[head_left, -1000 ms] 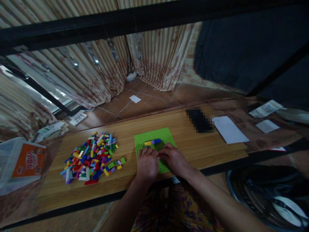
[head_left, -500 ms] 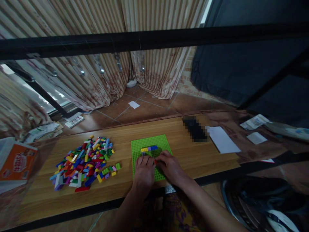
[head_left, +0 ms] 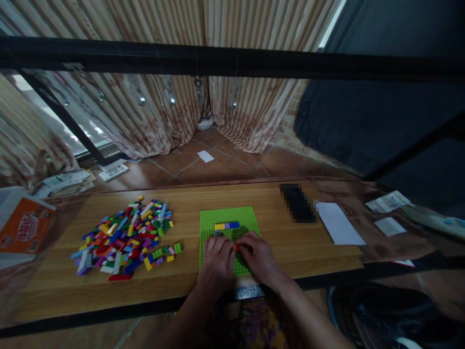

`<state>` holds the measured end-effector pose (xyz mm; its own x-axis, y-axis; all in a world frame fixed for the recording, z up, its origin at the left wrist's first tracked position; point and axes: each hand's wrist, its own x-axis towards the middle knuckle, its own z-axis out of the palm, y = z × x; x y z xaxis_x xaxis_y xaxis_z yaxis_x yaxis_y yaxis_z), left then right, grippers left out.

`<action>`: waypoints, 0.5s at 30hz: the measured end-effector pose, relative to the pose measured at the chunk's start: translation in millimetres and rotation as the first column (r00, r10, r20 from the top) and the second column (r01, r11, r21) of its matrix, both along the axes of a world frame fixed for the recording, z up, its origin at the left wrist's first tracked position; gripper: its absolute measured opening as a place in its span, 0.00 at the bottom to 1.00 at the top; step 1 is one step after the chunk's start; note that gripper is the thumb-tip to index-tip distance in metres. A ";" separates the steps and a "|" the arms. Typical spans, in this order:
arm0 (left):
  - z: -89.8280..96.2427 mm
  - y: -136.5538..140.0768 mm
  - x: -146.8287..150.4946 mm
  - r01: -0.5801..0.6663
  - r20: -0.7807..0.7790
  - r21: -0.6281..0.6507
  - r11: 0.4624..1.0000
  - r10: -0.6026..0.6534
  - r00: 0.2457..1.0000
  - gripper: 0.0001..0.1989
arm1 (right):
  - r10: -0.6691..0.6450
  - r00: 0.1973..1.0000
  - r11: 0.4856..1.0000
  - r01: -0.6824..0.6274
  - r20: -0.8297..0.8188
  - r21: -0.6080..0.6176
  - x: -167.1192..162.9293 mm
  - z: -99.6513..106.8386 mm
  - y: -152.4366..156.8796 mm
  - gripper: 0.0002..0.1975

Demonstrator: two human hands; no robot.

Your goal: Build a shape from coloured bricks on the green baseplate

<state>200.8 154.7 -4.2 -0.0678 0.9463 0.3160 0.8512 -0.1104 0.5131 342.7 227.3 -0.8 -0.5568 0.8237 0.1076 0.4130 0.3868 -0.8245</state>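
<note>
A green studded baseplate (head_left: 225, 214) lies on the wooden table, partly covered by both hands. Near its middle runs a row of yellow, purple and blue bricks (head_left: 227, 226). Over the lower left of the plate rests my left hand (head_left: 217, 259), its fingers curled and their tips near a small orange-red brick (head_left: 235, 247). My right hand (head_left: 259, 254) pinches that brick between thumb and fingers from the right. The brick is mostly hidden by the fingertips. Whether the left fingers also grip it is hard to see.
A heap of mixed toy bricks (head_left: 125, 237) spreads over the table's left part. A pixelated dark object (head_left: 298, 202) and white paper (head_left: 339, 223) lie to the right. An orange-labelled plastic tub (head_left: 25, 225) stands at far left. A black bar (head_left: 218, 58) crosses beyond the table.
The camera view has tilted and shifted slightly. Both hands stay over the lower baseplate around the small orange-red brick; the brick row looks the same.
</note>
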 end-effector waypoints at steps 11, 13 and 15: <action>3.1 0.6 1.6 -0.014 0.004 -0.036 0.999 0.014 1.000 0.06 | -0.021 1.000 1.000 0.021 0.015 -0.012 1.0 -5.3 3.4 0.09; 3.2 0.6 1.8 -0.017 0.007 -0.039 0.999 0.017 1.000 0.05 | -0.019 1.000 1.000 0.020 0.023 -0.016 1.5 -6.1 4.1 0.08; 3.3 0.6 2.0 -0.016 0.011 -0.043 0.999 0.016 1.000 0.06 | -0.022 0.999 0.999 0.022 0.027 -0.024 1.9 -6.4 4.4 0.08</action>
